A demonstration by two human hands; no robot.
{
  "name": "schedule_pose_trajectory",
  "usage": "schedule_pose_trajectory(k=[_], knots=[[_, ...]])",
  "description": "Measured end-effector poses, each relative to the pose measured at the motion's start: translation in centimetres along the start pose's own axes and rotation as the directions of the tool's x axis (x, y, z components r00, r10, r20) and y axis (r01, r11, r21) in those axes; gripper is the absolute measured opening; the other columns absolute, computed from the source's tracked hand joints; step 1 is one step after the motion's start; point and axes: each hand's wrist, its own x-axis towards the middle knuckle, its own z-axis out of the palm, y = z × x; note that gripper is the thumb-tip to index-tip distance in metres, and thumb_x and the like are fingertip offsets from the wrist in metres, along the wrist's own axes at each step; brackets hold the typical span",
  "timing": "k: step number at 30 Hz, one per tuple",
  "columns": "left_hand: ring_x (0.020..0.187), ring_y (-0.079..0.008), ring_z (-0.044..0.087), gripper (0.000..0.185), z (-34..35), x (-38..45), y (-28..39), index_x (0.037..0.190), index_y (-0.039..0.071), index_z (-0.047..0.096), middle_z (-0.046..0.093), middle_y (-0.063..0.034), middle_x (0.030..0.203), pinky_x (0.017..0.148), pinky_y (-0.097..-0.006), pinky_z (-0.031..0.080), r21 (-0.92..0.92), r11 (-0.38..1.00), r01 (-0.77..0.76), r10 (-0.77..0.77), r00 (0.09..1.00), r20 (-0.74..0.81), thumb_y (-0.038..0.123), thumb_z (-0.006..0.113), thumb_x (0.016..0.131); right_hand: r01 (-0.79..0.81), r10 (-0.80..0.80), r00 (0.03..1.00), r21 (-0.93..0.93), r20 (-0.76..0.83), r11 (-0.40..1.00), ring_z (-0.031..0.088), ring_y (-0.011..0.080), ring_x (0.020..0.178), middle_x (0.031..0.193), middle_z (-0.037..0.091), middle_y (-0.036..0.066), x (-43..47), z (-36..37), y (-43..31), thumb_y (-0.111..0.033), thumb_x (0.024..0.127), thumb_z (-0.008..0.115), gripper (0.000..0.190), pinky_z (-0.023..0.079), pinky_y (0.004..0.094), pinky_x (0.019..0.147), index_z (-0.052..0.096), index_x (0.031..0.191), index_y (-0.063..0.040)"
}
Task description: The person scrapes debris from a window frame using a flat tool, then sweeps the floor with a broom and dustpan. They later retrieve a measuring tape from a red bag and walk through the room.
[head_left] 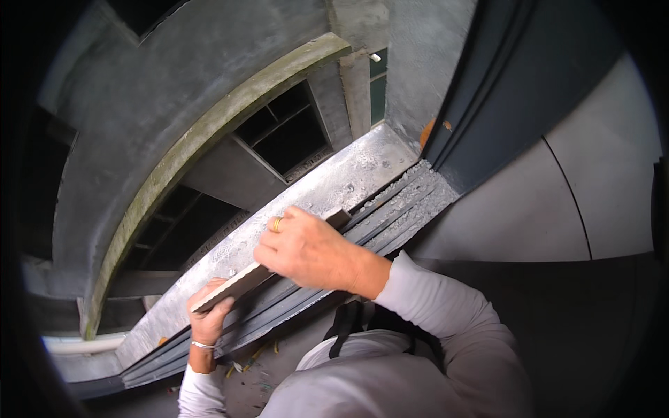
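Observation:
A flat grey-brown strip [235, 286] with a rippled pale edge lies slantwise over the dark metal window track [292, 308]; cardboard or tile, I cannot tell. My left hand [208, 313] grips its lower left end, the thumb on the near face and the fingers behind. Farther up, my right hand [308, 251], with a ring on one finger, closes over the strip from above and hides its middle. The strip's far end [337, 217] sticks out past the right knuckles. Crumbled grey mortar debris [418, 196] fills the track's grooves toward the right corner.
Beyond the track runs a rough concrete sill [360, 167], with an outside drop and a curved concrete ledge [209, 125] past it. A dark frame post [502, 94] rises at the right, beside pale wall panels [512, 209]. Scraps [245, 366] litter the floor below.

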Motion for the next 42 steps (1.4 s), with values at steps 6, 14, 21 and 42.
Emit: schedule_pose_trajectory(k=[6,14,21,42], knots=[[0.085,-0.0255,0.064,0.019,-1.3,-1.2,-1.1,0.095,-0.003,0.069,0.07,-0.0128,0.092,0.083,-0.0362,0.05,0.105,0.982,-0.154,0.151,0.988,0.035,-0.001,0.071,0.076,0.011,-0.011,0.999,0.011,-0.041,1.0,0.058,0.0196,0.078,0.074,0.054,0.003,0.0,1.4,-1.2,-0.015,0.078,0.058,0.005,0.045,0.0329,0.071,0.055,0.077,-0.011],[0.087,-0.0279,0.066,0.021,1.5,3.2,4.2,0.097,-0.004,0.07,0.071,-0.015,0.093,0.084,-0.0361,0.051,0.075,0.947,-0.314,0.286,0.923,0.256,-0.003,0.07,0.076,-0.043,0.042,0.999,-0.037,-0.034,0.998,0.057,0.0195,0.077,0.075,0.053,0.003,-1.8,-2.4,1.2,-0.013,0.078,0.059,0.005,0.043,0.0333,0.07,0.058,0.082,-0.012],[0.092,-0.0256,0.065,0.019,7.3,4.6,3.6,0.1,-0.004,0.068,0.07,-0.0158,0.099,0.085,-0.0341,0.05,0.041,0.953,-0.3,0.29,0.942,0.17,-0.001,0.068,0.082,-0.079,0.083,0.995,-0.055,0.064,0.995,0.058,0.0219,0.079,0.075,0.058,0.003,-3.0,-6.0,5.1,-0.009,0.075,0.061,0.005,0.042,0.0346,0.074,0.058,0.078,-0.012],[0.085,-0.0226,0.067,0.017,7.3,4.5,4.5,0.1,-0.005,0.068,0.07,-0.015,0.096,0.08,-0.0296,0.051,0.131,0.951,-0.281,0.254,0.947,0.195,-0.003,0.067,0.083,-0.116,0.118,0.993,-0.093,0.015,0.989,0.058,0.0222,0.08,0.071,0.055,0.003,-3.4,-7.1,4.4,-0.009,0.077,0.06,0.006,0.042,0.0357,0.073,0.056,0.074,-0.012]])
